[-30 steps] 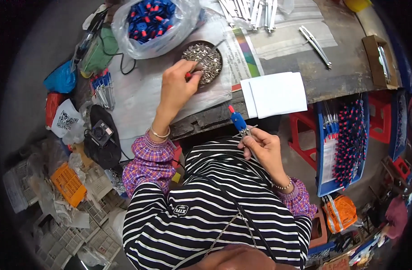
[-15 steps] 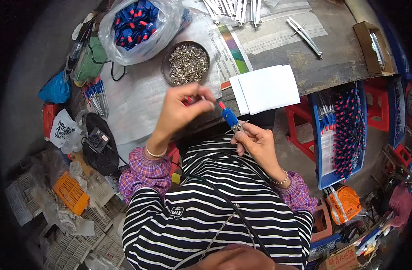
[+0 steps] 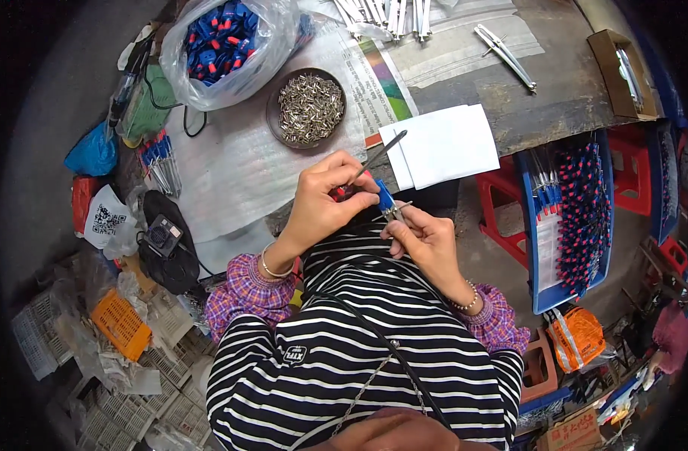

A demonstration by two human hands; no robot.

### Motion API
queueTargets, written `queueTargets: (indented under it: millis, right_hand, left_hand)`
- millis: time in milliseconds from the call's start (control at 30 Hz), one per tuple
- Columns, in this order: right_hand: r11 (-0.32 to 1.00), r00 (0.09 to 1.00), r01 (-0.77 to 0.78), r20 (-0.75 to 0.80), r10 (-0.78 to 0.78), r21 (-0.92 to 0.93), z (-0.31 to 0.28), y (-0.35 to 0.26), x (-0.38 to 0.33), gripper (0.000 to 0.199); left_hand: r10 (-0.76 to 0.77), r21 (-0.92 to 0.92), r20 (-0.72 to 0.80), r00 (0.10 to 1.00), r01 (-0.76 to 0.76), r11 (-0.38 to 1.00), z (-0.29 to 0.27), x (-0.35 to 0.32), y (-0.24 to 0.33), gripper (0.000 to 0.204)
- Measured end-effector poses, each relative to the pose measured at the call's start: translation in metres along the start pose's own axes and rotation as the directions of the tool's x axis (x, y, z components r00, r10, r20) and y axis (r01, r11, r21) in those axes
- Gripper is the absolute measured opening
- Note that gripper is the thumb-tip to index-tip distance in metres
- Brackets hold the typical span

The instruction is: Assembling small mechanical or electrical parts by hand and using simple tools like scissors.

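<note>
My left hand (image 3: 325, 201) is closed around a tool with a long dark shaft (image 3: 383, 152) and a red-and-black grip, its shaft pointing up and right. The thumb and fingertips meet at the upper end of a blue plastic handle (image 3: 385, 197), hiding most of its red tip. My right hand (image 3: 427, 239) pinches the handle's lower metal end, where thin metal pins stick out sideways. Just beyond my hands, a round dark dish (image 3: 272, 124) holds many small silver pins (image 3: 310, 109). White folded papers (image 3: 449, 146) lie to the right of the dark shaft.
A clear plastic bag (image 3: 280, 56) of blue-and-red pieces stands at the far left. Silver metal parts (image 3: 506, 59) lie on the table, near an open cardboard box (image 3: 611, 75). At right, a blue tray (image 3: 534, 282) with blue-and-red handled pieces rests by red stools (image 3: 502, 218).
My left hand has come down and right to the blue handle's upper end. The tool's dark shaft now shows clearly. My right hand stays nearly in place, still gripping the metal end.
</note>
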State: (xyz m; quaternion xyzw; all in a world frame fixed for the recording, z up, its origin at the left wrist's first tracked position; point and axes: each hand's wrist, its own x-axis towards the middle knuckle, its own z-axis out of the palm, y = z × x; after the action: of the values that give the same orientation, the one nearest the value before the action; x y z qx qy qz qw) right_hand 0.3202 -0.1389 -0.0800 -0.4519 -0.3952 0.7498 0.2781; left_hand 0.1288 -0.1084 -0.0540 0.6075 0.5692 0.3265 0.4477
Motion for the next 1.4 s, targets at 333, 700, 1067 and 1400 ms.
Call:
queueTargets:
  millis: [333,700,1067,1400]
  right_hand:
    - [0.912,0.971,0.204,-0.045,-0.235,-0.355,0.006,-0.004,-0.006,0.024]
    - [0.883,0.958,0.257,-0.018,-0.287,-0.393,0.004,-0.008,-0.008,0.025]
    - [0.975,0.998,-0.062,-0.002,0.064,0.213,-0.031,0.002,-0.004,0.018]
    - [0.941,0.989,-0.059,-0.111,0.101,0.332,-0.057,0.017,0.004,0.017]
  left_hand:
    - [-0.027,-0.072,-0.024,0.999,0.025,0.997,0.002,-0.004,-0.005,0.019]
    - [-0.39,-0.477,0.238,0.889,0.457,0.751,-0.004,-0.004,0.0,0.026]
    - [-0.281,-0.179,0.255,0.925,0.33,0.927,0.018,0.025,0.009,0.026]
    - [0.039,-0.664,0.119,0.992,0.051,0.746,0.034,0.046,0.009,0.011]
